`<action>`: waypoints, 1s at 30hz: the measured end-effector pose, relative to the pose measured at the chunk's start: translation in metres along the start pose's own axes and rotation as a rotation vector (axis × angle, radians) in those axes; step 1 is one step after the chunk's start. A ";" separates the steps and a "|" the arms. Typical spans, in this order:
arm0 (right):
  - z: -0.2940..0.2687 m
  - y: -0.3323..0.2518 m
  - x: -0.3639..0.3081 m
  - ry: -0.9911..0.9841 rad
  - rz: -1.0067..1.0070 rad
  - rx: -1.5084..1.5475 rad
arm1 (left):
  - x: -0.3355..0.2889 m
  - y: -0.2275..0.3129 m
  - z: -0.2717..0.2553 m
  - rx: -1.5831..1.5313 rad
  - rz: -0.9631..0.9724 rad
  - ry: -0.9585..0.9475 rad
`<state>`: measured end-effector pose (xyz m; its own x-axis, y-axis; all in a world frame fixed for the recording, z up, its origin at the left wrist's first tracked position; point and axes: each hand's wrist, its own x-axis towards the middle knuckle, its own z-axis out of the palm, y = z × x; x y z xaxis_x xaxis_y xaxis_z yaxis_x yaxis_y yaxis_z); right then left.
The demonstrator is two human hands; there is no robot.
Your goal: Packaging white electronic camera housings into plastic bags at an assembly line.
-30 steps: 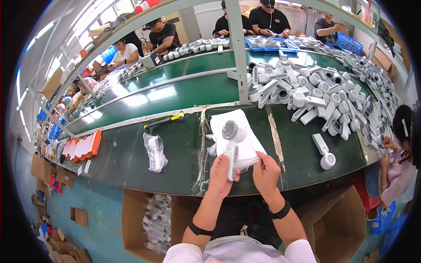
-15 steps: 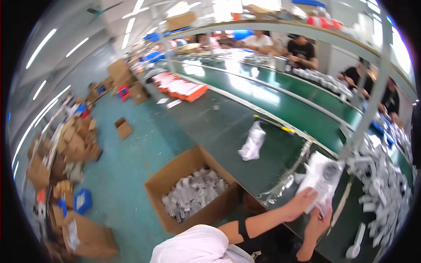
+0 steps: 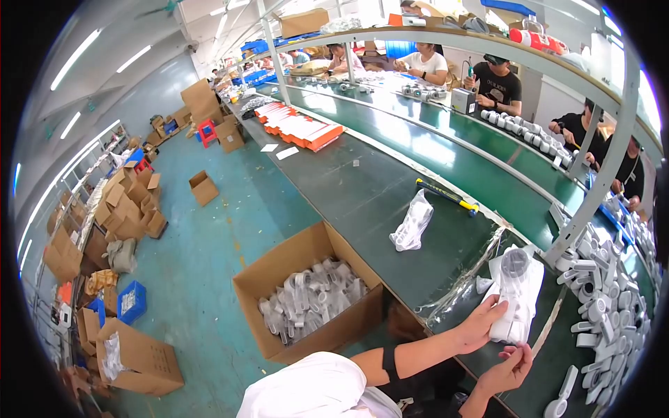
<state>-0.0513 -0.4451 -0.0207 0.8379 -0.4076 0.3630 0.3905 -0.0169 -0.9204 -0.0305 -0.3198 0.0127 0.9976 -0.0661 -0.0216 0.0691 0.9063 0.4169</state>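
Observation:
A white, round-headed plastic part lies in a clear plastic bag at the right of the dark bench, over white bag material. My left hand grips the bag's left side, its fingers closed on the edge. At the near end, my right hand has its fingertips pinched together at the bag's lower edge. Another white bagged part rests farther left on the bench, beside a yellow-and-black hand tool.
Left of the bench stands an open carton of bagged parts. Loose white-grey parts are heaped at the right, by a metal post. Orange-and-white flat boxes lie farther along. Co-workers sit across the green conveyor.
My right hand has shifted down to the bag's lower edge and its fingers have drawn together. The bagged part now lies flatter, its round head plainly visible. The whole view has shifted slightly.

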 end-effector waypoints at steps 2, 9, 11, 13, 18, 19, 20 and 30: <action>0.021 -0.037 -0.001 0.040 0.092 0.124 | 0.002 -0.003 -0.003 0.044 0.035 -0.019; 0.021 -0.034 0.008 -0.280 0.321 0.391 | -0.013 0.004 0.007 0.482 -0.014 -0.041; 0.017 -0.037 0.010 -0.303 0.312 0.422 | -0.010 0.009 -0.007 0.554 -0.010 -0.086; 0.019 -0.044 0.005 -0.260 0.372 0.412 | -0.010 -0.003 -0.014 0.361 0.041 -0.093; 0.031 -0.047 -0.013 -0.245 0.411 0.479 | -0.006 -0.013 -0.041 -0.052 -0.092 -0.359; 0.037 -0.051 -0.018 -0.212 0.441 0.491 | -0.008 -0.008 -0.027 0.088 -0.100 -0.235; 0.040 -0.054 -0.021 -0.179 0.470 0.505 | -0.009 -0.004 -0.019 0.228 -0.106 -0.110; 0.016 -0.016 -0.026 -0.003 -0.154 -0.014 | -0.017 0.017 -0.011 -0.013 0.067 0.044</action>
<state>-0.0732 -0.4191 -0.0137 0.7700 -0.3962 0.5001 0.5087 -0.0919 -0.8560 -0.0459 -0.2986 0.0100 0.9993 0.0131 -0.0343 0.0020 0.9136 0.4066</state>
